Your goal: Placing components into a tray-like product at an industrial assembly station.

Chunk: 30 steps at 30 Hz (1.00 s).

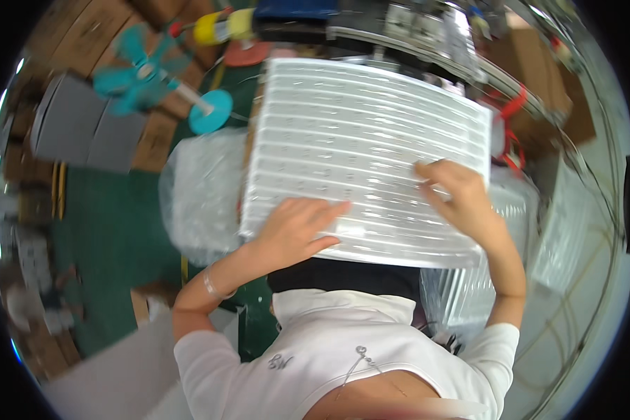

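A large white ribbed tray (392, 119) lies before me, its long narrow channels running from left to right. Small dark specks sit in rows in its left half, too small to make out. Over the tray's near left part is my left hand (294, 227), with index finger and thumb stretched out and apart; I see nothing held in it. My right hand (462, 196) is over the right part of the tray, fingers bent toward the channels. Motion blurs its fingertips, so whether anything small is between them does not show.
Clear plastic wrapping (206, 196) lies left of the tray. More ribbed trays (476, 290) in plastic are at the right. A turquoise fan (147, 70), cardboard boxes (91, 31) and grey bins (84, 122) stand at the far left. Metal equipment (427, 31) lines the far side.
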Motion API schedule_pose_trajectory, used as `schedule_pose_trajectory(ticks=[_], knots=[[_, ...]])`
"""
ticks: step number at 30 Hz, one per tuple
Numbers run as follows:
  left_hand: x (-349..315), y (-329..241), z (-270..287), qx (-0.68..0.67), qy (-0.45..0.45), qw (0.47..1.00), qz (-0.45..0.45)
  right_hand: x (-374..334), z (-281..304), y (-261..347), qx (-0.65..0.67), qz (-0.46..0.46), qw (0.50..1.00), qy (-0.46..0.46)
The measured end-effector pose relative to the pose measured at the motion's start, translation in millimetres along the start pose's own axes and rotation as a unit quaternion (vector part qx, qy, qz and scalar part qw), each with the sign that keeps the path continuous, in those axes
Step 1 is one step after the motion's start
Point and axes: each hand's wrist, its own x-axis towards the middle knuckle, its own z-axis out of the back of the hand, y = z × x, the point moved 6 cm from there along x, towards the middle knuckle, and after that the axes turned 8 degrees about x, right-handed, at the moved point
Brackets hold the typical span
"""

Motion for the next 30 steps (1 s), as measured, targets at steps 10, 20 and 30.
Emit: schedule_pose_trajectory(ticks=[10,20,30], knots=[[65.7,48.2,67.4,-0.11,-0.223,0.962,0.116,-23.9,-100.1,29.7,-0.168,0.092,0.959,0.208],[163.3,74.5,62.2,-0.017,-0.263,0.959,0.102,-30.1,-103.9,35.6,-0.176,0.166,0.938,0.248],[306.0,86.8,77.2,0.277,-0.332,0.898,0.08,18.5,-25.2,-20.0,0.177,0.018,0.983,0.047]])
